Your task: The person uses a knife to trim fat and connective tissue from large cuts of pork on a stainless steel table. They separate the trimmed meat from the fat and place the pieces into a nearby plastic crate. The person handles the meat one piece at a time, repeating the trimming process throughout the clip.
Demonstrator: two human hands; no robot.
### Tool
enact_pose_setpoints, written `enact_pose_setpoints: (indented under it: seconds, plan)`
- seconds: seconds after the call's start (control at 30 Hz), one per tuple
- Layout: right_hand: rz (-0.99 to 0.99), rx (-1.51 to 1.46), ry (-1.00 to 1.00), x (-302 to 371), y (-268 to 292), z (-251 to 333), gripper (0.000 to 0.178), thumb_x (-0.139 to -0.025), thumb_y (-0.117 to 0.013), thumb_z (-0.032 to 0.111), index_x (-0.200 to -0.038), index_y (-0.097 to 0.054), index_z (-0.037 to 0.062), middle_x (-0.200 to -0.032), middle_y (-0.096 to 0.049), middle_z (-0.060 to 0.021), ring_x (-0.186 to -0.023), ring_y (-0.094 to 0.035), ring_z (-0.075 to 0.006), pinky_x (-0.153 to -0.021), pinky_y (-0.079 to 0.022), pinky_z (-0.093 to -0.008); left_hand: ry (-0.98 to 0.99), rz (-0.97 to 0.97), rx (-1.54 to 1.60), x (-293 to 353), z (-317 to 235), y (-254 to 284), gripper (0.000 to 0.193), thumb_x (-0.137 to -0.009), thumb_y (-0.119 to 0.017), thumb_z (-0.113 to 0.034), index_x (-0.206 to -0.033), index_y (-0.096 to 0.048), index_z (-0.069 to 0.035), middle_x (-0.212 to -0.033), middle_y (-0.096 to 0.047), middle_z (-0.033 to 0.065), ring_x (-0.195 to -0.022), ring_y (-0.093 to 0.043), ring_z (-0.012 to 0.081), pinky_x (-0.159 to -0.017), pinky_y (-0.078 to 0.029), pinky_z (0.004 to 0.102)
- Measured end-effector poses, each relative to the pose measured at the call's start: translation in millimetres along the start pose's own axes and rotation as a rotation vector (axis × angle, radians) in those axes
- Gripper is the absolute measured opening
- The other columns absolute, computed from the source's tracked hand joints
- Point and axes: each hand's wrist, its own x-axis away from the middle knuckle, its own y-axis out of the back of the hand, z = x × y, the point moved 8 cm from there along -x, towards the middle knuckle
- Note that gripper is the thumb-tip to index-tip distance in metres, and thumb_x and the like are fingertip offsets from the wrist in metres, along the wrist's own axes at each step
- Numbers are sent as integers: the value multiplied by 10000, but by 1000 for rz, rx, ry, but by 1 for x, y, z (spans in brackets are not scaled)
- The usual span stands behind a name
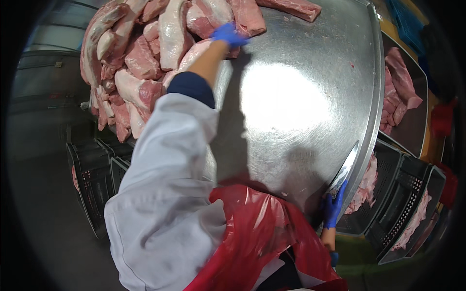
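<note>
My left hand [228, 36], in a blue glove, stretches out to the far side of the metal table and touches a heap of raw meat cuts [143, 56]. It lies over a pale pink piece of meat [249, 17] at the heap's right edge. Motion smears its fingers, so their grip is unclear. Low at the table's right rim, my right hand [333, 206], gloved in blue too, is closed on a knife. The knife's bright blade [345, 167] points away from me along the rim; its handle is hidden in the hand.
The steel table [301, 155] has a raised rim. Off its right side stand a metal bin [418, 123] with meat cuts and dark crates [388, 194] with pale trimmings. More dark crates [92, 179] stand at left. A long meat strip [293, 7] lies at the far edge.
</note>
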Motion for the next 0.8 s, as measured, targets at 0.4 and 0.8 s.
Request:
enact_pose_setpoints:
  seconds: [0.4, 0.8]
  plan:
    - [9, -123, 11, 0, -19, 52, 810, -926, -533, -48, -1624, -170, 142, -1011, -578, 7, -682, -462, -65, -592, -416, -192, -532, 27, 25, 200, -90, -61, 334, -585, -762, -233, -904, -733, -137, -850, -723, 166, -841, -702, 374, -778, -562, 459]
    - [22, -261, -89, 21, -5, 48, 842, -954, -534, -30, -1632, -83, 180, -1009, -577, -44, -613, -490, -73, -512, -438, -220, -1173, 462, 304, 409, -188, -126, 594, -618, -817, -277, -1157, -650, -93, -1386, -553, 151, -1403, -413, 371, -1199, -227, 552]
